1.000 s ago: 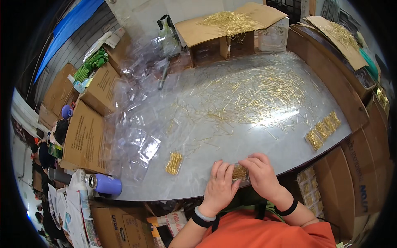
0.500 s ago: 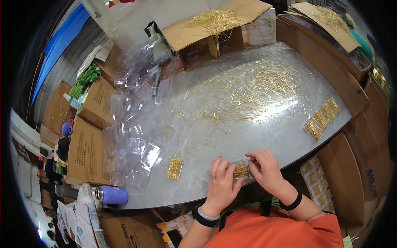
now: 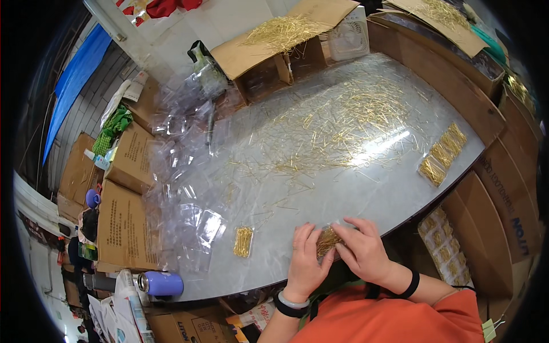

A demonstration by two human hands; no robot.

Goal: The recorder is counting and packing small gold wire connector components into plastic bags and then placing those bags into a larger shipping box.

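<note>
Back wall (image 3: pixel 231 20): pale, with red shapes (image 3: pixel 171 6) near its upper left.
Block wall (image 3: pixel 94 96): grey, on the left, behind a blue sheet (image 3: pixel 74 80).
Surface (image 3: pixel 309 203): smooth and grey, its near edge curving in the wide lens.
Light: a bright white glare (image 3: pixel 380 147) across the surface's right half.
Fan (image 3: pixel 348 35): white, box-shaped, standing by the surface's far edge.
Far left: details too small to tell.

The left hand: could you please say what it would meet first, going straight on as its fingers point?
Beyond a bare strip of tabletop, the left hand would probably meet scattered gold-coloured wire pieces, though fingertip height is unclear.
</note>
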